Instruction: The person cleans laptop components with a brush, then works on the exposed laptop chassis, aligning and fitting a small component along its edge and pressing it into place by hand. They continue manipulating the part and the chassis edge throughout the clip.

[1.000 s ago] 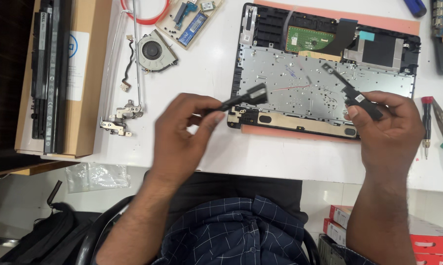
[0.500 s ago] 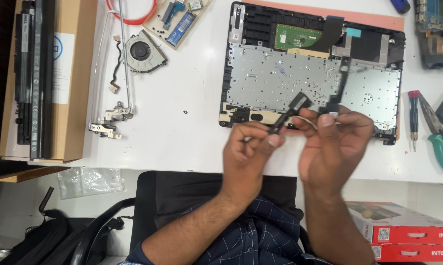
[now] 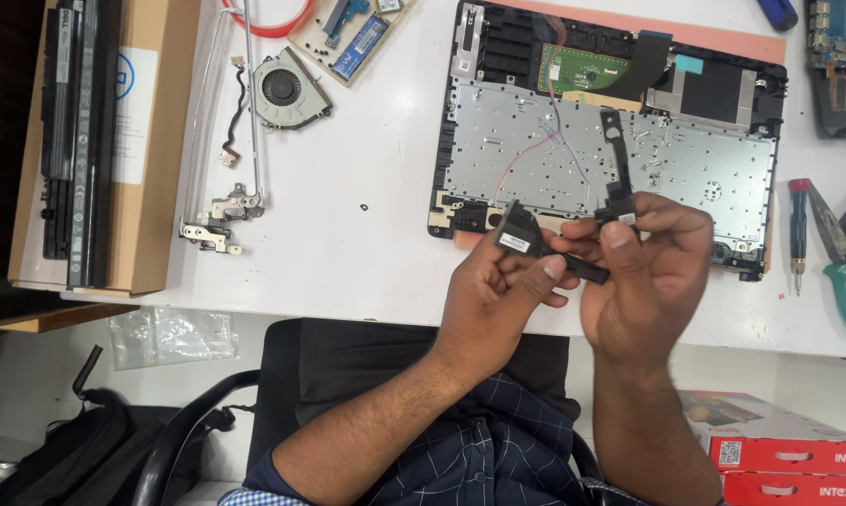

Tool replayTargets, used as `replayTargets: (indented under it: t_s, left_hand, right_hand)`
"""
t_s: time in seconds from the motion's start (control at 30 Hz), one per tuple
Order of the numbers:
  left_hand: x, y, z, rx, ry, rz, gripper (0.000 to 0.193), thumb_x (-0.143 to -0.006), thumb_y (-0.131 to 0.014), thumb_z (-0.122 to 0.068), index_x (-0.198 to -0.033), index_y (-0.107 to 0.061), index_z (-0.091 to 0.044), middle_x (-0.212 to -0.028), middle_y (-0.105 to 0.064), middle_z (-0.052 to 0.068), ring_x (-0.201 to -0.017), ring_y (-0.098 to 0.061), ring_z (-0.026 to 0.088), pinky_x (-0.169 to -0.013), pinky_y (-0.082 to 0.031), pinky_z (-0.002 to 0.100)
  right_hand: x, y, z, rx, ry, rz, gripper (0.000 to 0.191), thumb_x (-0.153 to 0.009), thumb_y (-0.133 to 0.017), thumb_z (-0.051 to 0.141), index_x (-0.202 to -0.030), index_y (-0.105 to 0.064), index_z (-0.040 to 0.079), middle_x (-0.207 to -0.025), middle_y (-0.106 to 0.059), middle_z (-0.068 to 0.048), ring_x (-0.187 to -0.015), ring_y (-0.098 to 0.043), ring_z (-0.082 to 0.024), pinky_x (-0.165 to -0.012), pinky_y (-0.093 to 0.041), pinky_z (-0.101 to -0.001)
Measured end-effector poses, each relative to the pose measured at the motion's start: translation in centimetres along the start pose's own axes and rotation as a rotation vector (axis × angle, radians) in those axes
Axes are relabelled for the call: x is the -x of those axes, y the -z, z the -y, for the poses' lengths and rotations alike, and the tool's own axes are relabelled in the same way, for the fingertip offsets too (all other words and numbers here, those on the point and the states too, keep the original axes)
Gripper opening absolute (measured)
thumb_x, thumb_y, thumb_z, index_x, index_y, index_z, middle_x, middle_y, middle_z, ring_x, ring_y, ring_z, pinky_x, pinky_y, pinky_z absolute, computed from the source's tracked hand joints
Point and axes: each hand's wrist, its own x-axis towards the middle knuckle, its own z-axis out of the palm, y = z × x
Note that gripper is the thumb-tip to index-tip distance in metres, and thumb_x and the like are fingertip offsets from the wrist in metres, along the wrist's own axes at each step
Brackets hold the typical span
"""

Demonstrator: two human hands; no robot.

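My left hand (image 3: 503, 290) grips a flat black speaker piece (image 3: 517, 236) with a small white label. Close beside it, my right hand (image 3: 650, 272) pinches a second long black speaker piece (image 3: 614, 159) that stands upright. Thin red and grey wires (image 3: 545, 141) run from the pieces across the metal plate. Both hands hover over the front edge of the opened laptop base (image 3: 498, 56), which lies on the white table (image 3: 367, 159) with its silver keyboard plate and green board showing.
A cooling fan (image 3: 287, 89) and metal hinge brackets (image 3: 219, 217) lie left of the laptop. A long black battery (image 3: 72, 141) rests on a cardboard box (image 3: 156, 141). A red-handled screwdriver (image 3: 797, 234) and green-handled pliers (image 3: 840, 262) lie at the right. Red boxes (image 3: 779, 450) sit below.
My hands have come together from wide apart and now sit near the laptop's front edge. The right-hand speaker piece has swung upright. The view has shifted slightly.
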Motion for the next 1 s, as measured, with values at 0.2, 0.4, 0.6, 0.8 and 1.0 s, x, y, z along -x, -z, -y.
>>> replayTargets:
  t_s: [0.2,0.4,0.6,0.8,1.0]
  left_hand:
    - [-0.4,0.5,0.4,0.004,0.013,0.008,0.032,-0.109,-0.059,-0.024,-0.130,-0.058,0.001,-0.109,-0.073,0.015,-0.104,-0.075,0.021,-0.085,-0.064,0.032]
    - [-0.3,0.9,0.9,0.012,0.058,0.003,0.035,-0.109,-0.059,-0.025,-0.130,-0.060,0.003,-0.108,-0.073,0.017,-0.104,-0.076,0.025,-0.083,-0.065,0.033]
    - [-0.3,0.4,1.4,-0.010,0.083,0.030,0.036,-0.108,-0.060,-0.027,-0.130,-0.059,0.002,-0.111,-0.073,0.018,-0.108,-0.075,0.024,-0.085,-0.066,0.033]
    - [-0.4,0.7,1.4,-0.003,0.087,0.034,0.035,-0.108,-0.059,-0.026,-0.132,-0.059,0.000,-0.113,-0.073,0.017,-0.108,-0.075,0.024,-0.085,-0.065,0.033]
    - [-0.9,1.6,0.6,-0.090,0.058,0.031,0.030,-0.107,-0.060,-0.023,-0.127,-0.061,0.000,-0.114,-0.073,0.012,-0.106,-0.073,0.019,-0.082,-0.065,0.032]
  right_hand:
    - [-0.2,3.1,0.7,0.131,0.091,0.015,0.022,-0.116,-0.064,-0.006,-0.123,-0.045,0.003,-0.117,-0.054,-0.013,-0.096,-0.073,-0.028,-0.091,-0.067,-0.0453]
    - [-1.1,6.0,2.0,0.266,0.113,-0.016,0.020,-0.116,-0.063,-0.008,-0.125,-0.048,0.003,-0.122,-0.053,-0.011,-0.097,-0.073,-0.027,-0.093,-0.068,-0.0446]
    - [-0.6,5.7,2.1,0.486,0.068,0.060,0.006,-0.116,-0.058,-0.007,-0.120,-0.062,-0.007,-0.130,-0.055,-0.014,-0.102,-0.073,-0.024,-0.095,-0.066,-0.0377]
    - [0.2,4.2,3.0,0.756,0.063,0.182,0.020,-0.110,-0.056,-0.005,-0.127,-0.065,-0.010,-0.141,-0.052,-0.017,-0.112,-0.072,-0.025,-0.100,-0.064,-0.0342]
    - [0.3,4.5,3.2,0.688,0.073,0.181,0.025,-0.109,-0.057,-0.004,-0.133,-0.062,-0.010,-0.144,-0.049,-0.016,-0.113,-0.071,-0.024,-0.103,-0.061,-0.0355]
